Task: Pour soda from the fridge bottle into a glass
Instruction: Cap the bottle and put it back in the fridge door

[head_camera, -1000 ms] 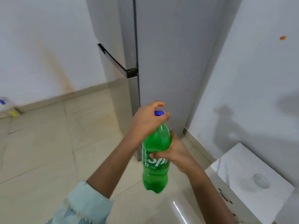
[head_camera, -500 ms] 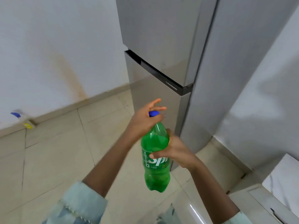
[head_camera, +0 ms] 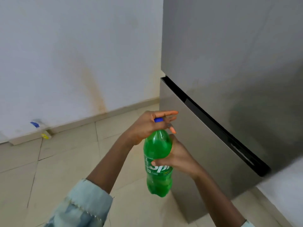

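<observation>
A green soda bottle (head_camera: 158, 163) with a white-lettered label and a blue cap (head_camera: 158, 119) is held upright in front of me, above the tiled floor. My right hand (head_camera: 176, 158) wraps around its body at the label. My left hand (head_camera: 147, 126) comes in from the left and grips the cap at the top, with some fingers sticking out to the right. No glass is in view.
The grey two-door fridge (head_camera: 229, 79) stands shut at the right, close behind the bottle. A white wall with a brown stain (head_camera: 95, 92) runs along the left. A small spray bottle (head_camera: 41, 129) lies at the wall's base on the beige tiles.
The view has swung left: the white counter with the glass has left the frame and the fridge now fills the right side. Both hands keep their hold on the bottle.
</observation>
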